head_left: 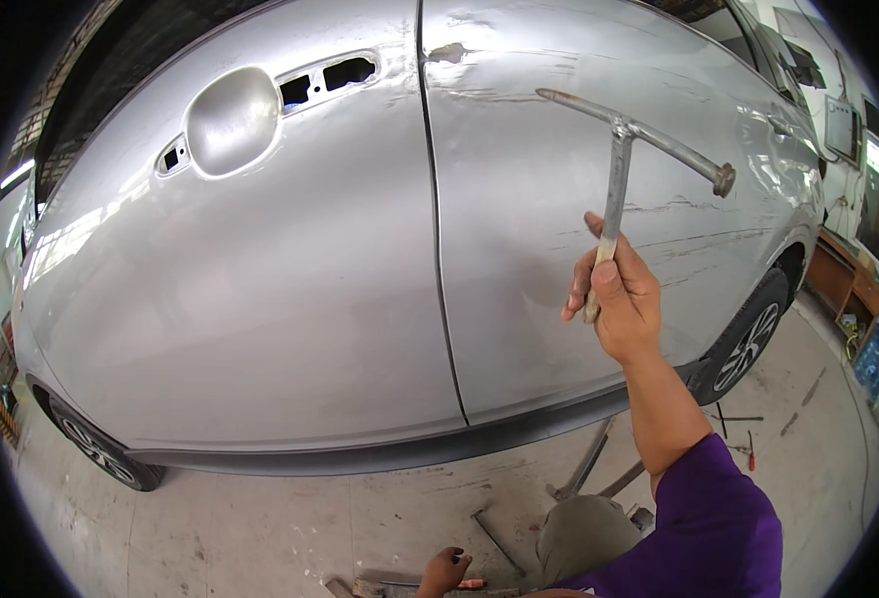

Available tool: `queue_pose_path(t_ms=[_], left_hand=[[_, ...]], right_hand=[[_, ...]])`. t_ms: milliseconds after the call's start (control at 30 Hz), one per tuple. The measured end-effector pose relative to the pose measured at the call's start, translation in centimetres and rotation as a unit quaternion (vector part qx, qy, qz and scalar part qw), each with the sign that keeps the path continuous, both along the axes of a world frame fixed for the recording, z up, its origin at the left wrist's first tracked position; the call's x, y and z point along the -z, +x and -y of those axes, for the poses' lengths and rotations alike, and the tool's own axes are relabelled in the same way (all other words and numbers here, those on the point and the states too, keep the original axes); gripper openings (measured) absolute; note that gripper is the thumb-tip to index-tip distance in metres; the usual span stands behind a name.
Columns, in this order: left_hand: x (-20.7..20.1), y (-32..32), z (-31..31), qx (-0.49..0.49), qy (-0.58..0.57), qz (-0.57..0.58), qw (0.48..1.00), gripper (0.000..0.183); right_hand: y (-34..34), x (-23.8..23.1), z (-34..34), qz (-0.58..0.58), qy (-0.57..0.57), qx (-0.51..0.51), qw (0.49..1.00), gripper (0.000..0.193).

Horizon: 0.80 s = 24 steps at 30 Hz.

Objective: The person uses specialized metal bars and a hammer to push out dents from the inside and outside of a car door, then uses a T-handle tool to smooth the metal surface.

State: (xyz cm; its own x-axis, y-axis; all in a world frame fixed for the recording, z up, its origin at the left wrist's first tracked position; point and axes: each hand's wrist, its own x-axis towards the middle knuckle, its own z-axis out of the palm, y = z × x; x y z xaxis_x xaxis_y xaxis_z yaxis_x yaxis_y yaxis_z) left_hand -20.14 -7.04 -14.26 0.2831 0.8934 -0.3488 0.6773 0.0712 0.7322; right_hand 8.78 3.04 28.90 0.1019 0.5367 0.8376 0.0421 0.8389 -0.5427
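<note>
the person's right hand [629, 299] holds a steel hammer [674, 149] up in front of a silver car's right panel [519, 229], its long head tapering at one end and ending in a round face at the other. the fingers are wrapped around the pale lower end of the handle, rather lightly to my eye. whether the hammer touches the metal, i can't tell from here. the panel carries dark scratches [699, 240] and a chipped patch [447, 53] near the seam. i'd judge this a step in dent work, the tool being lined up rather than mid-blow; the next move would call for a firmer hold and one end aimed squarely at the damage. down by the floor [250, 518], the left hand [444, 571] is near a red-handled tool [471, 584]; whether its fingers hold anything, i can't tell. as for brands or labels, i can read none on the hammer, the panel or the left door [310, 279]; any writing on the wall box [842, 130] is too small to make out.
</note>
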Motion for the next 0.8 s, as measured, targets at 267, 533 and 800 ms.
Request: queue_pose_path(t_ms=[267,533,800], left_hand=[[1.2,0.1,-0.6,0.016,-0.024,-0.027,0.999,0.051],[1.4,-0.1,-0.6,0.018,-0.027,-0.028,0.999,0.052],[1.2,-0.3,-0.4,0.024,-0.024,-0.031,0.999,0.053]], right_hand=[[0.2,-1.9,-3.4,0.138,0.209,0.279,0.927,0.044],[0.8,-2.4,-5.2,0.159,0.386,0.297,0.859,0.043],[-0.1,-3.3,-5.4,0.132,0.337,0.330,0.872,0.040]])
